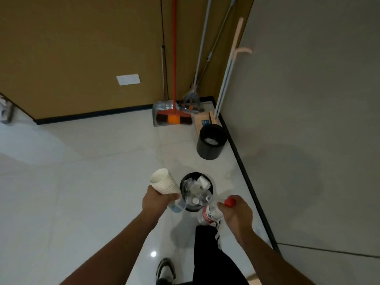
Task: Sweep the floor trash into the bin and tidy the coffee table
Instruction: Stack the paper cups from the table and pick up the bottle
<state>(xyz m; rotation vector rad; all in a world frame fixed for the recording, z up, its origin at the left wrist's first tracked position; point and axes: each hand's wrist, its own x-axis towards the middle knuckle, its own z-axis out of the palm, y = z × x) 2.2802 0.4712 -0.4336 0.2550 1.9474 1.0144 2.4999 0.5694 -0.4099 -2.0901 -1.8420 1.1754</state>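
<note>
Above the full bin (196,192), left fingers (173,197) clasp stacked cups (163,182), right fingers (223,208) a bottle (209,215).

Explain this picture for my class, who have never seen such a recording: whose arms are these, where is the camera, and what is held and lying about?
There is no machine here. A person wears one camera on the head, looking forward and down, so you see their own two arms.

The left hand grips a stack of white paper cups, with something pale blue under it that I cannot identify. The right hand holds a clear plastic bottle with a red cap.

Between the hands, on the pale tiled floor, stands a black bin already full of bottles and scraps. A second black bin stands farther off by the wall. In the corner lean a red-handled broom, a dustpan and other long-handled cleaning tools.
</note>
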